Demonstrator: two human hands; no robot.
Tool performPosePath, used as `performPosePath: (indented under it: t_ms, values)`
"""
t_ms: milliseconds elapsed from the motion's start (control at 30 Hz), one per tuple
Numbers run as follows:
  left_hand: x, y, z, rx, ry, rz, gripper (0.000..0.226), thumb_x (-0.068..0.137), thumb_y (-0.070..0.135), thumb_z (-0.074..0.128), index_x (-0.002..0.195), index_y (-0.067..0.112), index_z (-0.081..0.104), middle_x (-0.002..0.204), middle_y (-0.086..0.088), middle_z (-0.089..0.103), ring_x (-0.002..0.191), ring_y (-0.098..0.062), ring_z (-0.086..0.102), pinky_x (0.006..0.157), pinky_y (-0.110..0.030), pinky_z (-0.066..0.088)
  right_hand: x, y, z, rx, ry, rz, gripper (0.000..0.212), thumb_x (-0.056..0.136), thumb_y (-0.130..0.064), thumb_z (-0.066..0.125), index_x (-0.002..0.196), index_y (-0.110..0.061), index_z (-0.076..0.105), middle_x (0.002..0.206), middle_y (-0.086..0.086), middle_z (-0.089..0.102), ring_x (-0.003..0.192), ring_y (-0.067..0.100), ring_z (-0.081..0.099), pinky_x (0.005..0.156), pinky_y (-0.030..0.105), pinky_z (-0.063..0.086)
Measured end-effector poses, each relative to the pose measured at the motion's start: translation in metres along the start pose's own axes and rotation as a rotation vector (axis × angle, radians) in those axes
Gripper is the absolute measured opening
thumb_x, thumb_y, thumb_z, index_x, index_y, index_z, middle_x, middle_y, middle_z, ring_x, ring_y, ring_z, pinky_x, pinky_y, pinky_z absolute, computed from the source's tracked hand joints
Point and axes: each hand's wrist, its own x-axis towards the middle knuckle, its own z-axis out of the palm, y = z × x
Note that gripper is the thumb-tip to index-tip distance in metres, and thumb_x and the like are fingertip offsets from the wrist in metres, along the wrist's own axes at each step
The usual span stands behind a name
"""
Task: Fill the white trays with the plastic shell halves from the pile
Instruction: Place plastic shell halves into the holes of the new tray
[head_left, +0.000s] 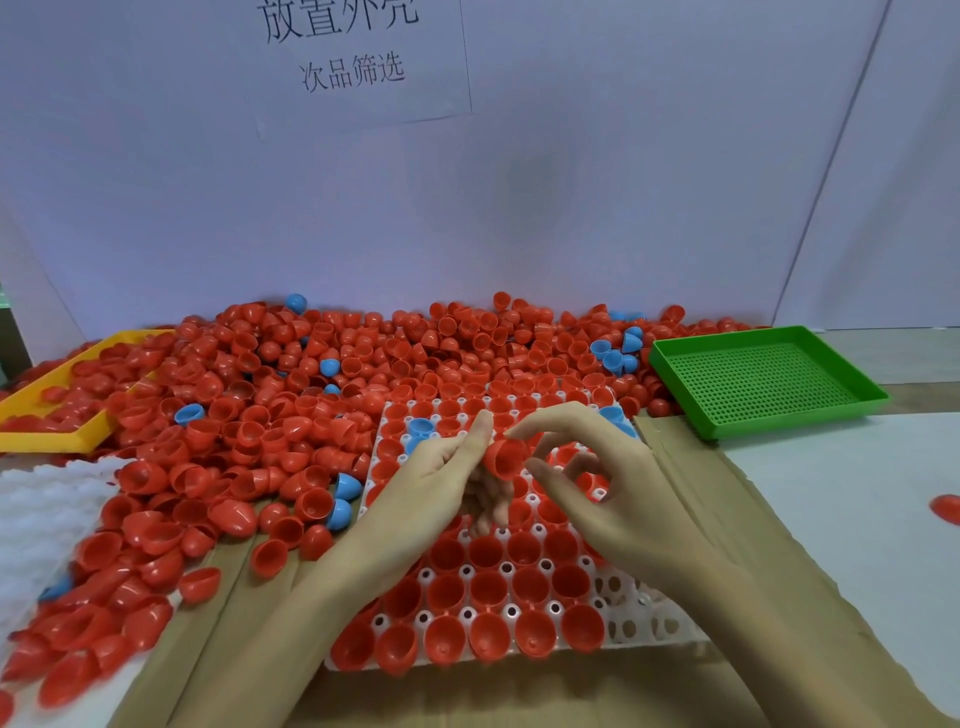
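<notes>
Your right hand (587, 483) and left hand (441, 467) both pinch one red shell half (503, 457) | over white tray (644, 618) centre | risk: loose pinch drops it onto filled cups

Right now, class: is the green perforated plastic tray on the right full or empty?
Empty. The green perforated plastic tray shows only its bare mesh floor, no shells inside.
</notes>
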Motion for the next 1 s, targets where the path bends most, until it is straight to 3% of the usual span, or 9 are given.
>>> performPosePath:
  t_ms: [133,233,400,533,633,800,1000]
  values:
    - [0.001,0.0,0.001,-0.075,-0.01,-0.061,0.069,0.098,0.077,0.045,0.072,0.019,0.073,0.065,-0.011,0.065,0.058,-0.018,0.061,0.056,-0.024,0.051,-0.001,-0.001,0.004,-0.019,0.03,0.002,0.04,0.093,-0.01,0.077,0.126,-0.029,0.063,0.099,-0.012,0.068,0.087,0.019,0.069,0.065,0.019,0.052]
    - [0.003,0.0,0.0,-0.098,-0.01,-0.106,0.076,0.097,0.08,0.04,0.074,0.016,0.074,0.064,-0.011,0.064,0.057,-0.018,0.061,0.055,-0.024,0.05,-0.001,-0.002,0.002,0.008,-0.001,0.053,0.038,0.095,-0.011,0.076,0.125,-0.031,0.065,0.09,-0.009,0.067,0.082,0.019,0.067,0.065,0.02,0.05]
    - [0.005,0.002,-0.008,-0.087,0.015,-0.063,0.076,0.105,0.067,0.03,0.084,0.01,0.075,0.068,-0.016,0.067,0.057,-0.019,0.059,0.054,-0.024,0.05,0.004,-0.002,-0.033,0.122,-0.125,0.26,0.026,0.093,-0.016,0.079,0.114,-0.028,0.071,0.083,-0.001,0.072,0.07,0.006,0.065,0.065,0.016,0.049]
    - [0.003,0.003,-0.007,0.021,0.049,-0.023,0.065,0.107,0.057,0.036,0.079,0.013,0.076,0.07,-0.015,0.07,0.06,-0.022,0.06,0.055,-0.024,0.05,0.003,0.0,-0.062,0.184,-0.319,0.371,0.008,0.091,-0.021,0.081,0.099,-0.019,0.08,0.087,0.005,0.078,0.077,0.017,0.07,0.072,0.028,0.056]
    - [0.001,0.004,-0.002,0.094,0.029,0.007,0.061,0.108,0.052,0.038,0.077,0.016,0.076,0.071,-0.014,0.071,0.061,-0.022,0.061,0.057,-0.027,0.051,0.0,0.0,-0.073,0.222,-0.452,0.433,0.01,0.089,-0.022,0.084,0.096,-0.016,0.08,0.086,0.008,0.078,0.075,0.014,0.069,0.069,0.022,0.055]
    - [0.0,0.004,0.003,0.192,-0.017,0.039,0.06,0.108,0.048,0.038,0.082,0.01,0.076,0.073,-0.013,0.072,0.063,-0.024,0.063,0.065,-0.038,0.053,-0.003,0.0,-0.079,0.206,-0.532,0.434,0.014,0.088,-0.022,0.085,0.099,-0.018,0.078,0.08,0.011,0.075,0.068,0.015,0.066,0.062,0.021,0.052]
    - [0.0,0.0,0.001,0.243,0.017,0.082,0.056,0.109,0.045,0.04,0.079,0.016,0.076,0.071,-0.012,0.072,0.061,-0.022,0.063,0.062,-0.035,0.054,-0.003,-0.007,-0.073,0.176,-0.647,0.415,0.021,0.088,-0.028,0.086,0.104,-0.022,0.075,0.077,0.009,0.076,0.064,0.028,0.071,0.059,0.035,0.053]
